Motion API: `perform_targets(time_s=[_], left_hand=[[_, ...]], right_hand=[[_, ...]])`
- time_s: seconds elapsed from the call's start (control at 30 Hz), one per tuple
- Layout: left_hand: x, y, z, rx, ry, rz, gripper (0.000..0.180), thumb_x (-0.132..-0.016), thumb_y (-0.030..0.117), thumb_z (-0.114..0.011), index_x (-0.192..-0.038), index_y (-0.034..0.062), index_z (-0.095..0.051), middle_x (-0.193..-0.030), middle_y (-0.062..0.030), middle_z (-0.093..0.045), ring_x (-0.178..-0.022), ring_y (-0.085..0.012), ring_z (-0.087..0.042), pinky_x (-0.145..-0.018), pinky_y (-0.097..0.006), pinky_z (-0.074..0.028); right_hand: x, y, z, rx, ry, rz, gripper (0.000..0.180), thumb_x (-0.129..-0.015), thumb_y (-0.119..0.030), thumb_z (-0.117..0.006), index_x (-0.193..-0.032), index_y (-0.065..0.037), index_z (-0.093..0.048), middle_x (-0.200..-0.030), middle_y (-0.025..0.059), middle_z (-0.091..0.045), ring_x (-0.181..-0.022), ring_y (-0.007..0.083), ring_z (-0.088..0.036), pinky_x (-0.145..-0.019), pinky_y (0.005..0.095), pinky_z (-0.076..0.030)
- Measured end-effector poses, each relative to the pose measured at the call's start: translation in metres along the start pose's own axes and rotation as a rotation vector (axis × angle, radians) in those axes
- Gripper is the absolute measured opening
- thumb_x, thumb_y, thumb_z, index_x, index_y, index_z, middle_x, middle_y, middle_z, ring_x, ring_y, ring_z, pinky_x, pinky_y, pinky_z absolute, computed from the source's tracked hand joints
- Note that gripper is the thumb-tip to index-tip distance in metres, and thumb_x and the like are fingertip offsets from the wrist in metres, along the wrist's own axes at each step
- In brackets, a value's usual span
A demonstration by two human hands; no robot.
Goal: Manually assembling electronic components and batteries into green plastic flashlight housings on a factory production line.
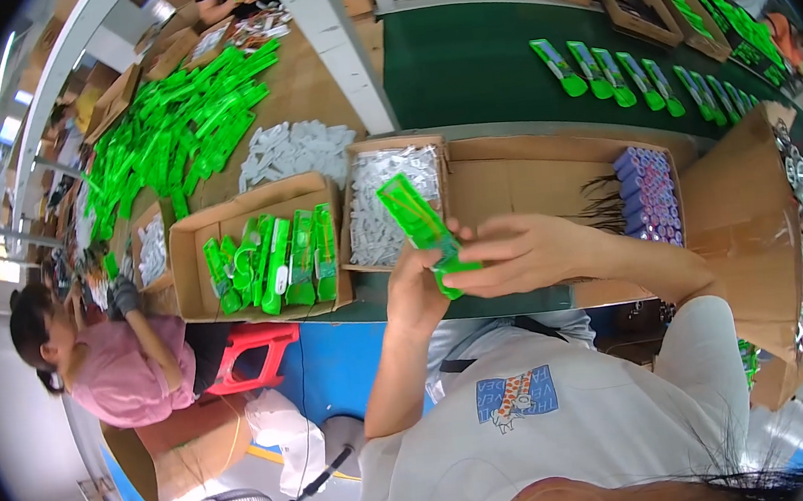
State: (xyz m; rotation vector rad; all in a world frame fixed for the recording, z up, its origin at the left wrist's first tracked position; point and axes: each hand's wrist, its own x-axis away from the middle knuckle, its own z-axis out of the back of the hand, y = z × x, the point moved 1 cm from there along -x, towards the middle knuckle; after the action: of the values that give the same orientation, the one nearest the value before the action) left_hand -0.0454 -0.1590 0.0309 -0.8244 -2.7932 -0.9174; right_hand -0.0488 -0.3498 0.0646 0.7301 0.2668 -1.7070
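A long, bright green plastic casing (407, 209) is held up in front of my chest, tilted with its far end to the left. My left hand (411, 289) is closed around its lower part from the left side. At the casing's near end, my right hand (511, 254) has its fingers bent against it. Whether those fingers also pinch a small part cannot be made out. Just behind the casing stands a cardboard box (354, 241) of small whitish plastic parts (386, 193). Purple cylindrical battery cells (648, 190) with dark wires fill the right end of a wider carton (498, 147).
Left of my hands, an open carton (195, 316) holds several green casings (276, 264). Green casings (187, 116) and white parts (293, 152) are heaped beyond. Assembled units lie on a green belt (460, 58). A tall carton (747, 234) stands right; a co-worker (125, 368) sits left.
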Motion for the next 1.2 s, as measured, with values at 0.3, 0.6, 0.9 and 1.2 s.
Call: perform_targets(time_s=[0.3,0.6,0.9,1.2], left_hand=[[0.0,-0.039,-0.015,-0.555,-0.005,-0.17,0.051,-0.081,0.003,-0.04,-0.131,0.0065,-0.03,-0.107,-0.0103,-0.049,-0.091,-0.0182,-0.054,-0.077,-0.031,-0.049],[-0.004,-0.055,-0.003,-0.525,-0.037,-0.129,0.029,-0.096,0.004,-0.041,-0.123,0.0063,-0.032,-0.097,-0.009,-0.053,-0.081,-0.0154,-0.057,-0.072,-0.032,-0.051],[0.007,-0.084,-0.022,-0.775,-0.265,-0.108,0.045,-0.096,0.008,-0.05,-0.133,0.0048,-0.024,-0.103,-0.0088,-0.048,-0.084,-0.0144,-0.054,-0.075,-0.028,-0.048],[0.011,-0.092,-0.017,-0.568,-0.006,-0.03,0.035,-0.094,0.014,-0.039,-0.127,0.0041,-0.035,-0.106,-0.0101,-0.049,-0.097,-0.0135,-0.049,-0.085,-0.026,-0.042]], right_hand=[[-0.002,0.001,0.006,-0.904,0.097,-1.152,0.011,-0.087,-0.013,-0.067,-0.088,-0.002,-0.064,-0.073,0.0051,-0.063,-0.066,0.0082,-0.063,-0.053,0.0229,-0.046],[0.061,-0.016,0.004,-0.4,0.09,-0.924,0.009,-0.08,-0.019,-0.067,-0.084,-0.011,-0.062,-0.076,0.0064,-0.06,-0.066,0.0262,-0.061,-0.055,0.0372,-0.05],[0.046,-0.033,0.044,-0.875,0.004,-1.265,0.017,-0.085,-0.017,-0.072,-0.095,-0.004,-0.07,-0.072,0.0043,-0.063,-0.061,0.0108,-0.059,-0.053,0.0256,-0.045],[0.042,-0.077,0.014,-0.216,0.367,-1.024,0.018,-0.068,-0.004,-0.073,-0.069,-0.006,-0.055,-0.056,0.0037,-0.048,-0.048,0.0141,-0.051,-0.043,0.0302,-0.041]])
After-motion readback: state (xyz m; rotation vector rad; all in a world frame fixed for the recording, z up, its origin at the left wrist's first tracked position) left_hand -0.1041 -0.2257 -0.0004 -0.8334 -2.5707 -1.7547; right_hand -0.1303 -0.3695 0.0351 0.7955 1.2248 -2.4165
